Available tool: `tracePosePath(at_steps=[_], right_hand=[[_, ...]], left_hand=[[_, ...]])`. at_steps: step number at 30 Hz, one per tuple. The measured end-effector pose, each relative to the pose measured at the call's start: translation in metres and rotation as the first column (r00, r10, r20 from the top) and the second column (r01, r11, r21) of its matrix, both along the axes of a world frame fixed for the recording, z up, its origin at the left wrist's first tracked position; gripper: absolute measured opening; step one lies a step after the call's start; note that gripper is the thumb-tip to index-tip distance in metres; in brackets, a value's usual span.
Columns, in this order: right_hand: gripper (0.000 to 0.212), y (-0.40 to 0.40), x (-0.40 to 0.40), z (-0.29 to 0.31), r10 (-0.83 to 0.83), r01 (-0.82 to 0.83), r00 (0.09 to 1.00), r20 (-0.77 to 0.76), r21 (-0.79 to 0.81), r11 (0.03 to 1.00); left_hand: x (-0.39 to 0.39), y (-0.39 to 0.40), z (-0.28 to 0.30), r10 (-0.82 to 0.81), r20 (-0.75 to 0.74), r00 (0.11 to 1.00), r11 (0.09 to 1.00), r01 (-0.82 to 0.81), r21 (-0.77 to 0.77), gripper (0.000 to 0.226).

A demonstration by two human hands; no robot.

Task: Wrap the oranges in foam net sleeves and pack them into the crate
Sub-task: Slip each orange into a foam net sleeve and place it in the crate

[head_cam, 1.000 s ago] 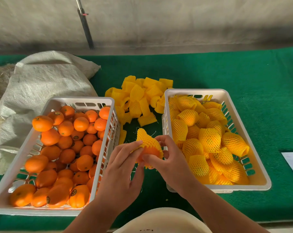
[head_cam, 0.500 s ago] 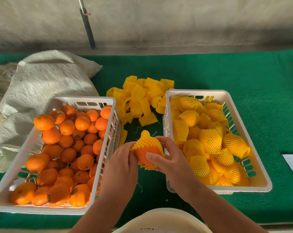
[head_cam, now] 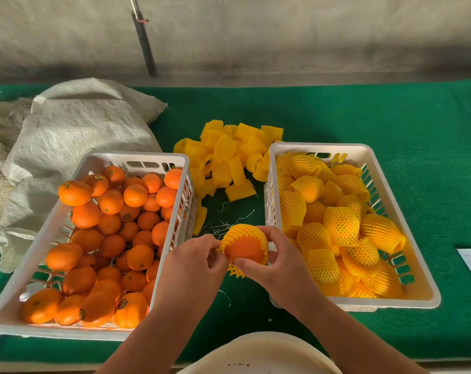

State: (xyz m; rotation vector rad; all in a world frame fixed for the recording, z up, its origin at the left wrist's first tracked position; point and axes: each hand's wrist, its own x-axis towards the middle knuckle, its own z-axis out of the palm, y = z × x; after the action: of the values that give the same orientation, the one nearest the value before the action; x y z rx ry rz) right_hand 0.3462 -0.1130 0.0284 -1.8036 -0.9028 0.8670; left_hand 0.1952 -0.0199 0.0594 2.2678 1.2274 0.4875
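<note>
Head view: orange (head_cam: 244,251) half-covered by yellow foam net sleeve (head_cam: 242,233) (mesh bunched).

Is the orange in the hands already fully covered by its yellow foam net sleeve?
No, the yellow foam net sleeve covers only the far side of the orange, leaving bare peel facing the camera.

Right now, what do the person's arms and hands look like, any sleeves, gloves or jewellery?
Both forearms are bare as far as the frame shows, with no sleeves visible. The left hand and the right hand wear no gloves, and no rings, watch or bracelets show. At the bottom edge a pale cream garment covers the person's body.
</note>
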Motion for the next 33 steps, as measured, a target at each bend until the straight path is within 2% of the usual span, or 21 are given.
tracePosePath(at_steps=[2, 6, 10, 12, 14, 16, 19, 22, 26, 28, 33], right_hand=[[0.068, 0.001, -0.004, -0.004, -0.037, 0.037, 0.998, 0.048, 0.001, 0.999], [0.079, 0.001, -0.008, -0.005, -0.070, 0.069, 0.992, 0.101, 0.005, 0.998], [0.080, 0.002, -0.007, -0.007, -0.102, 0.100, 0.987, 0.121, 0.024, 0.995], [0.076, 0.003, -0.007, -0.008, -0.101, 0.100, 0.989, 0.104, 0.010, 0.995], [0.067, 0.005, -0.005, -0.006, -0.094, 0.095, 0.995, -0.016, 0.033, 0.995], [0.061, 0.006, -0.002, -0.002, -0.076, 0.084, 0.992, -0.097, 0.075, 0.994], [0.061, 0.007, -0.001, 0.004, -0.042, 0.055, 0.990, -0.137, 0.094, 0.994], [0.065, 0.007, 0.002, 0.008, 0.029, -0.015, 0.988, -0.151, 0.089, 0.996], [0.083, 0.006, 0.010, 0.010, 0.122, -0.114, 0.987, -0.105, 0.072, 0.991], [0.079, 0.006, 0.010, 0.010, 0.146, -0.145, 0.989, -0.026, 0.063, 0.987], [0.073, 0.005, 0.001, 0.007, -0.023, 0.013, 0.994, 0.109, 0.090, 0.996]], left_hand=[[-0.001, -0.009, -0.002, -0.005, 0.026, 1.000, 0.998, 0.003, 0.067, 0.006], [-0.005, -0.015, -0.009, -0.032, 0.082, 0.996, 0.971, 0.011, 0.240, 0.021], [-0.009, -0.017, -0.012, -0.128, 0.100, 0.987, 0.922, 0.081, 0.379, 0.033], [-0.008, -0.017, -0.013, -0.111, 0.121, 0.986, 0.955, 0.072, 0.288, 0.030], [-0.003, -0.015, -0.010, 0.023, 0.145, 0.989, 0.995, -0.037, 0.094, 0.021], [0.003, -0.014, -0.012, 0.110, 0.130, 0.985, 0.994, -0.107, -0.029, 0.023], [0.010, -0.014, -0.020, 0.118, 0.097, 0.988, 0.987, -0.106, -0.119, 0.034], [0.012, -0.016, -0.026, 0.107, 0.122, 0.987, 0.973, -0.079, -0.215, 0.030], [0.006, -0.015, -0.020, 0.060, 0.111, 0.992, 0.992, -0.047, -0.118, 0.040], [0.003, -0.015, -0.014, 0.058, 0.112, 0.992, 0.998, -0.053, -0.045, 0.043], [0.003, -0.021, -0.007, -0.035, 0.057, 0.998, 0.988, 0.026, 0.154, 0.041]])
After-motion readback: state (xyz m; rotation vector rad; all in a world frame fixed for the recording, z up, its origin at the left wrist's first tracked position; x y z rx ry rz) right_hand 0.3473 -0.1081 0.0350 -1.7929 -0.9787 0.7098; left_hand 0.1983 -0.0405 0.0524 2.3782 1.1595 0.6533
